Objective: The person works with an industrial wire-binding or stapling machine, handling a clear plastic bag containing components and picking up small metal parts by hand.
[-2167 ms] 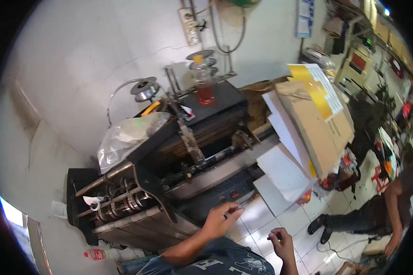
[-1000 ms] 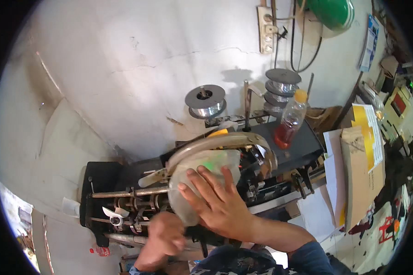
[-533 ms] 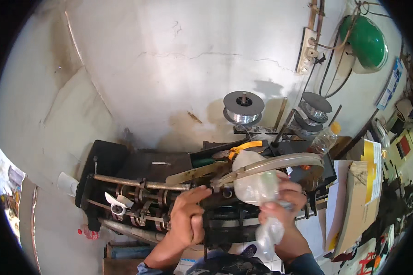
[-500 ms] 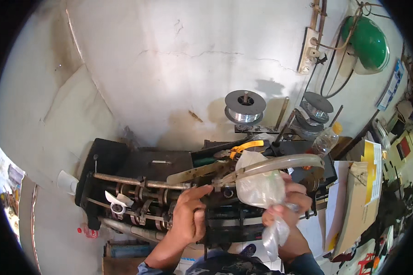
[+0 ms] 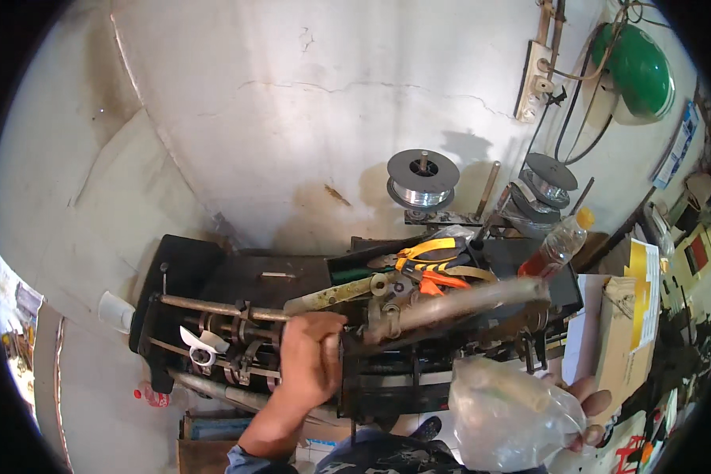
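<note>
A dark metal machine (image 5: 237,316) with rods and rollers stands against a pale wall. My left hand (image 5: 312,367) grips a part on the machine's front, beside a long curved metal lever (image 5: 458,304). My right hand (image 5: 588,411) holds a crumpled clear plastic bag (image 5: 509,415) low at the right, lifted off the machine. Only a few of its fingers show past the bag.
Yellow and orange hand tools (image 5: 426,265) lie on the machine's top. Two wire spools (image 5: 423,178) stand on posts behind it. A plastic bottle (image 5: 557,249) with red liquid sits at the right, next to stacked paper and cardboard (image 5: 632,316). A green lamp (image 5: 636,71) hangs on the wall.
The clear bag has come off the machine's top and moved down to the right in my right hand. My left hand has shifted right along the machine's front. The view has panned left.
</note>
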The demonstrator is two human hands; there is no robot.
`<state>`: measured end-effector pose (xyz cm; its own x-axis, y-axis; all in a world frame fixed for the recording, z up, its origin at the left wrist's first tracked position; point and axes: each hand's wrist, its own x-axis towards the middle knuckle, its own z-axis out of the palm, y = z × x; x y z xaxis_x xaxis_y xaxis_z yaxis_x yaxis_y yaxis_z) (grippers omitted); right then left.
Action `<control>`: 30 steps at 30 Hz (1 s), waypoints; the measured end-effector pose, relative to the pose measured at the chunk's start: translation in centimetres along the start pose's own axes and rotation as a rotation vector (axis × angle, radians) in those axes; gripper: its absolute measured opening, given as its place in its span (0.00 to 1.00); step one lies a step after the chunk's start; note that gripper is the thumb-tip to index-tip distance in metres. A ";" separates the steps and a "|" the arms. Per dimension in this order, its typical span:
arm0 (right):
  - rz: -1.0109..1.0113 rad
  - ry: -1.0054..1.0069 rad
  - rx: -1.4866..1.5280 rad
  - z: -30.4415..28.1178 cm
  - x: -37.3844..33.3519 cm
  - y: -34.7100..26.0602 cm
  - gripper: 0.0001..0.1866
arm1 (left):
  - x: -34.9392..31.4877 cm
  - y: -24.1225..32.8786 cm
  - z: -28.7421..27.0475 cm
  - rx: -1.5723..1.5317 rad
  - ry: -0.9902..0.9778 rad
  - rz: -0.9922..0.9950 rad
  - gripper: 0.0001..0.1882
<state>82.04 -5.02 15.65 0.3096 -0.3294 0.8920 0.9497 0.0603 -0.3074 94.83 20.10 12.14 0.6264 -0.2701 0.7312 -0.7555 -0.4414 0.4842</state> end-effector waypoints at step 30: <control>0.092 0.451 -0.428 -5.0 -4.3 -6.4 0.11 | 13.7 3.7 5.7 -0.144 -1.023 0.215 0.24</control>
<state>74.42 -8.66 12.10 0.2499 -0.7115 0.6567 0.7882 -0.2445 -0.5648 101.72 9.88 21.13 0.2897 -0.9531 0.0874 -0.8432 -0.2110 0.4944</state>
